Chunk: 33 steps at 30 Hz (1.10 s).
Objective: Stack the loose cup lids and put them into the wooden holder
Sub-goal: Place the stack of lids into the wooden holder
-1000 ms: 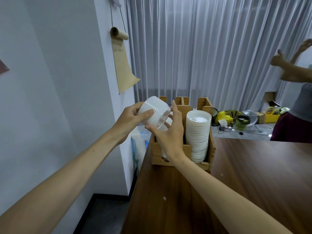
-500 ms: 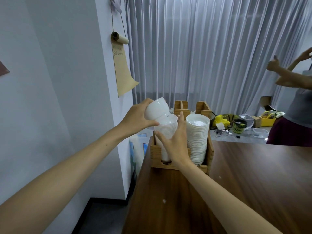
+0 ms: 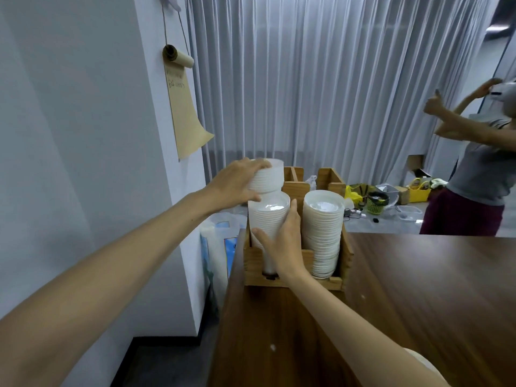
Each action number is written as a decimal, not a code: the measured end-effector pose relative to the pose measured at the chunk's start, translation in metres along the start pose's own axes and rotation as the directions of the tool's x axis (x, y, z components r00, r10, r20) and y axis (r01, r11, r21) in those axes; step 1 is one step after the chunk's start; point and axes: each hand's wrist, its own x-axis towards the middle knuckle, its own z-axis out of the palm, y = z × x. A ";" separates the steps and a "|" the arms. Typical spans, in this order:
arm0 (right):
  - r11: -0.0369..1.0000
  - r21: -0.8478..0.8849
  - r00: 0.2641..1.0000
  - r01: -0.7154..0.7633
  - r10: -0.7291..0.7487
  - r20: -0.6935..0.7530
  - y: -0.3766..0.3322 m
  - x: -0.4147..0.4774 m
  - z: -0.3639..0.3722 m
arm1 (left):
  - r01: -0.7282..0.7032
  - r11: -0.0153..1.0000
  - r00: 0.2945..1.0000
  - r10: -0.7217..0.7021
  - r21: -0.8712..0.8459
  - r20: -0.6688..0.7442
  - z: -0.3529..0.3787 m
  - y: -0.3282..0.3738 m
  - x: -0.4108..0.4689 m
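Note:
A wooden holder [image 3: 346, 255] stands at the left end of a dark wooden counter [image 3: 418, 303]. Two tall stacks of white cup lids fill its front slots: a left stack [image 3: 269, 219] and a right stack [image 3: 324, 230]. My left hand [image 3: 237, 182] grips a short stack of white lids [image 3: 268, 175] and holds it just above the left stack, almost upright. My right hand [image 3: 282, 244] wraps around the front of the left stack, thumb on its left side, and hides its lower part.
A white wall with a hanging brown paper roll [image 3: 183, 107] is close on the left. A plastic bag [image 3: 220, 247] sits below beside the counter. Another person [image 3: 474, 169] stands at the far right. Baskets and clutter [image 3: 377, 201] lie on a low surface behind the holder.
My left hand has turned the short lid stack upright and lowered it over the left stack. My right hand has slid down and now clasps the left stack's side.

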 end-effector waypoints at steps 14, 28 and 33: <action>1.000 -0.024 0.995 -0.005 0.003 -0.099 0.006 0.015 0.012 | -0.013 0.993 0.999 0.007 -0.113 -0.053 0.001 -0.026 0.000; 0.997 -0.057 0.992 0.057 -0.062 -0.106 0.008 0.017 0.005 | -0.002 0.977 0.994 -0.022 -0.213 -0.107 0.003 -0.033 -0.002; 0.991 -0.110 0.990 0.076 -0.089 -0.114 0.010 0.012 0.005 | 0.003 0.980 0.992 -0.028 -0.200 -0.123 0.005 -0.033 -0.001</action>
